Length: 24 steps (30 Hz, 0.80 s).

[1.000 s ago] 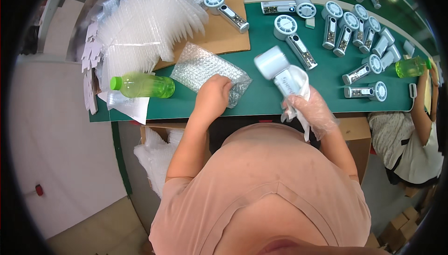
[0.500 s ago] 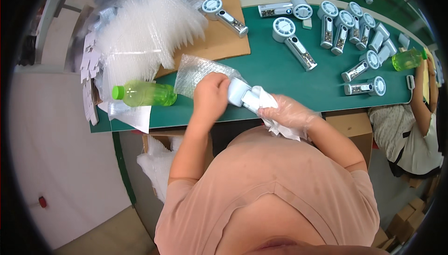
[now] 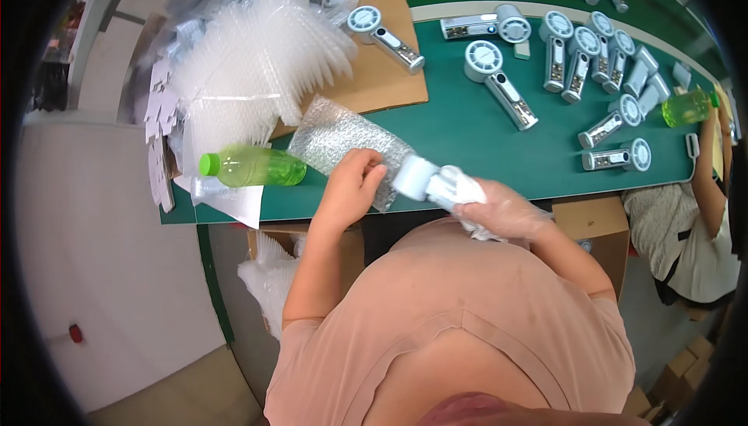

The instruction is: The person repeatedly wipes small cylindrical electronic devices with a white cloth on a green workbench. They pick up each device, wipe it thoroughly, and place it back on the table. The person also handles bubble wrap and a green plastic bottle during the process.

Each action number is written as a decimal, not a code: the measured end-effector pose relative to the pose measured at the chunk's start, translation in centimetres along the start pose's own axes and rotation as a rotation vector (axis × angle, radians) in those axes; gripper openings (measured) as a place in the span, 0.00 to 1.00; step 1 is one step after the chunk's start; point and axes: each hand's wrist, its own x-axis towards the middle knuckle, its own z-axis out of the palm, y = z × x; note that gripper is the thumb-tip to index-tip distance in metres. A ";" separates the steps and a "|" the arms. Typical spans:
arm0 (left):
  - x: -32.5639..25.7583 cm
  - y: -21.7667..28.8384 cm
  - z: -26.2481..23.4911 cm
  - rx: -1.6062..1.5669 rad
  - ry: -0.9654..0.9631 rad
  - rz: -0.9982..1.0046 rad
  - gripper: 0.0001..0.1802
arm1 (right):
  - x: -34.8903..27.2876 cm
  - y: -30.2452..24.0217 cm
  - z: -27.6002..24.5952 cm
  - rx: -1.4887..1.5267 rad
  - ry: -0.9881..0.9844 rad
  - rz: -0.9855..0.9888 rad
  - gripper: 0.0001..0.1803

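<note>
Small white handheld fan (image 3: 425,180), round head leftward, at the green table's (image 3: 467,126) near edge. Right hand (image 3: 499,212), gloved, closed round its handle. Left hand (image 3: 354,188) pinches bubble-wrap bag (image 3: 343,141). Bare table beyond; green bottle (image 3: 253,167) left.

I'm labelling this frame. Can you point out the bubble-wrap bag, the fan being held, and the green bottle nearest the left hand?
bubble-wrap bag (image 3: 336,139): head view, bare middle of the bag.
handheld fan (image 3: 415,177): head view, its round head.
green bottle (image 3: 257,168): head view, mid-body.
</note>
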 end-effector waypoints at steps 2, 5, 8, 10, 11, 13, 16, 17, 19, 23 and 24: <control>-0.3 0.7 0.5 0.028 0.061 0.052 0.14 | -1.0 -0.4 -0.9 0.092 0.034 0.040 0.23; -0.7 1.1 2.4 0.282 0.182 0.076 0.12 | -2.8 -0.6 -2.0 0.226 0.110 0.110 0.25; -0.2 0.8 2.9 0.324 0.193 0.152 0.10 | -2.6 1.5 -2.5 0.262 0.162 0.042 0.25; 0.6 -0.3 3.1 0.272 0.155 0.134 0.08 | -2.8 1.9 -2.5 0.278 0.147 0.008 0.25; 0.8 -0.6 3.2 0.204 0.128 0.109 0.07 | -3.0 1.9 -2.3 0.298 0.127 -0.015 0.25; 1.2 -1.0 3.3 0.030 0.085 0.052 0.05 | -2.9 1.6 -1.8 0.308 0.063 -0.028 0.25; 1.5 -2.1 3.5 -0.417 -0.011 -0.189 0.04 | -1.9 0.3 -0.8 0.242 -0.020 -0.004 0.23; 1.8 -2.6 3.3 -0.585 -0.046 -0.292 0.05 | -1.1 0.1 -0.6 0.186 -0.022 0.002 0.22; 1.3 -3.3 3.5 -0.535 0.020 -0.243 0.06 | 0.3 0.4 -0.3 0.073 -0.023 0.015 0.19; 1.1 -3.3 3.5 -0.333 0.081 -0.102 0.06 | 2.1 3.5 -0.7 -0.013 -0.030 -0.210 0.16; 1.4 -1.4 2.8 -0.242 0.099 -0.076 0.05 | 1.8 2.3 -0.7 -0.097 -0.022 -0.159 0.16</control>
